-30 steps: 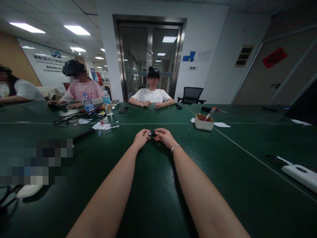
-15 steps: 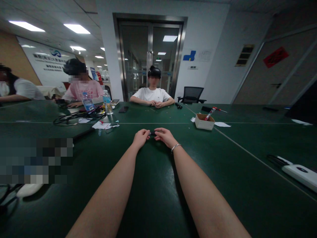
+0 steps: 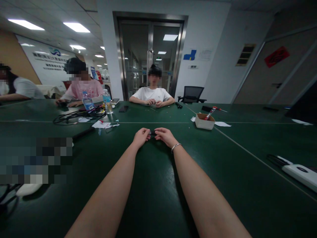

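Dark green covers the surface (image 3: 153, 185) in the head view, and near the middle of it the left hand (image 3: 142, 138) and right hand (image 3: 164, 136) face each other, fingertips pinched on a small black piece (image 3: 153, 133) between them, its pale end toward the left. Taking that piece as the dial's centre, a pale open box (image 3: 205, 124) lies just above 3 o'clock, white paper scraps (image 3: 102, 125) near 9, a tangle of black cables (image 3: 76, 117) at half past nine, and water bottles (image 3: 107, 102) about 10. The main risk, I judge, is a slip: only fingertips bear on something so small, so uneven pressure or a sudden tug could flick it away. Dropped, it might skid across the surface toward the scraps or cables, where black on black would hide it. The fingers cover much of it, so misalignment could go unnoticed; whether it touches the surface cannot be told.
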`<state>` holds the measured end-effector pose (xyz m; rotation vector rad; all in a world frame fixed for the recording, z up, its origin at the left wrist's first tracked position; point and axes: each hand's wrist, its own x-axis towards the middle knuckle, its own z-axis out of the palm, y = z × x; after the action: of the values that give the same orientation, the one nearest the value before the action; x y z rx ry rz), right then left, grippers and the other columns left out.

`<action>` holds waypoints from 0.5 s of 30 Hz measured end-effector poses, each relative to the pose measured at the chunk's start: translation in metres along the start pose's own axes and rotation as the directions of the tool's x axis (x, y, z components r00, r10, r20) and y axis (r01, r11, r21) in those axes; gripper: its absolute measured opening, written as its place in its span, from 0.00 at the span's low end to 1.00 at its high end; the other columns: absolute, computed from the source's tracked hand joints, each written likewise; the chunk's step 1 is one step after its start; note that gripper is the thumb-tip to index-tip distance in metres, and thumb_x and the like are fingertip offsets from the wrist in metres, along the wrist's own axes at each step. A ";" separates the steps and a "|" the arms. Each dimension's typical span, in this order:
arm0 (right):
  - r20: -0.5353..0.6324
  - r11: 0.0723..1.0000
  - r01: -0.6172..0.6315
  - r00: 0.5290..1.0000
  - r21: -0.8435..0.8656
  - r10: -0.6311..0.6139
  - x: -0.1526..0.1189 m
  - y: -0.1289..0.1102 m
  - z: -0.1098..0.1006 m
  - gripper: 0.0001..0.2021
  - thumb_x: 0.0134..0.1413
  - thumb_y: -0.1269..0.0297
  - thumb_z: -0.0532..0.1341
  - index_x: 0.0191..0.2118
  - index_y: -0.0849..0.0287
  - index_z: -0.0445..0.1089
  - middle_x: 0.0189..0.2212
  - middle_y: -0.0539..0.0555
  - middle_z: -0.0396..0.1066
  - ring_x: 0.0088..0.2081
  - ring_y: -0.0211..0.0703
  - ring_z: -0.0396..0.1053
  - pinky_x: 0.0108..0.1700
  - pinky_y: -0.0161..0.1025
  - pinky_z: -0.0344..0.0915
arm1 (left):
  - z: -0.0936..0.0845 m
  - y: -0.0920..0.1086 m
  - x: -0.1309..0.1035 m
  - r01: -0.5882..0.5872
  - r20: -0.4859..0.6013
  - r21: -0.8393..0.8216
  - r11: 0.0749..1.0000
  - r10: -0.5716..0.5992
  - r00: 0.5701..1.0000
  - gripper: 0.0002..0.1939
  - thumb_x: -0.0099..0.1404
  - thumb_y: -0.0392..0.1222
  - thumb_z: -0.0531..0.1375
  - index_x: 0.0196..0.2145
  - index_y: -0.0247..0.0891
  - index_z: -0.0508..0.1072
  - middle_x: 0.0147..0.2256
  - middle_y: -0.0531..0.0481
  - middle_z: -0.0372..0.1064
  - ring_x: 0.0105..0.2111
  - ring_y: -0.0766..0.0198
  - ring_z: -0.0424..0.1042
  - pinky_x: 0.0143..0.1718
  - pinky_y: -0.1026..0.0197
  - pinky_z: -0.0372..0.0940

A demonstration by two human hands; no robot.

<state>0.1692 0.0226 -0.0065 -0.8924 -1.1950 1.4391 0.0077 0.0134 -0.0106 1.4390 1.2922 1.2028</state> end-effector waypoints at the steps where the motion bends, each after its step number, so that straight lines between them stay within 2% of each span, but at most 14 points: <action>1: -0.001 1.000 -0.003 1.000 0.001 0.003 0.000 0.000 0.000 0.07 0.46 0.78 0.65 0.34 0.66 0.70 0.23 0.52 0.72 0.21 0.33 0.70 0.23 0.28 0.70 | 0.000 0.000 0.000 -0.014 0.002 0.005 1.000 0.014 1.000 0.09 0.61 0.44 0.56 0.35 0.36 0.69 0.28 0.49 0.69 0.26 0.68 0.69 0.25 0.66 0.62; 10: -0.021 1.000 -0.029 0.999 0.011 0.029 -0.003 -0.004 0.002 0.04 0.49 0.77 0.63 0.33 0.66 0.68 0.21 0.52 0.71 0.19 0.32 0.69 0.22 0.27 0.68 | -0.001 -0.004 0.001 -0.083 -0.004 -0.024 0.996 0.083 0.997 0.11 0.57 0.43 0.60 0.36 0.36 0.70 0.33 0.46 0.71 0.32 0.64 0.71 0.30 0.63 0.65; 12: -0.023 0.999 -0.047 0.999 0.000 0.047 -0.003 -0.005 0.004 0.02 0.52 0.74 0.62 0.32 0.66 0.67 0.20 0.52 0.70 0.19 0.32 0.69 0.21 0.26 0.67 | -0.002 -0.004 0.001 -0.130 -0.014 -0.043 0.991 0.129 0.992 0.11 0.54 0.41 0.63 0.35 0.36 0.71 0.33 0.46 0.72 0.33 0.63 0.71 0.33 0.61 0.66; 15: -0.037 0.994 -0.066 0.997 -0.083 0.063 -0.001 -0.005 0.005 0.06 0.57 0.68 0.60 0.31 0.66 0.65 0.16 0.52 0.68 0.16 0.32 0.66 0.17 0.26 0.64 | -0.003 -0.003 0.002 -0.205 -0.033 -0.090 0.975 0.203 0.979 0.11 0.49 0.37 0.65 0.33 0.35 0.72 0.33 0.47 0.72 0.35 0.63 0.71 0.42 0.57 0.66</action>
<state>0.1655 0.0209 -0.0002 -1.0177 -1.2187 1.4278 0.0047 0.0152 -0.0126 1.5209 1.1089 1.4002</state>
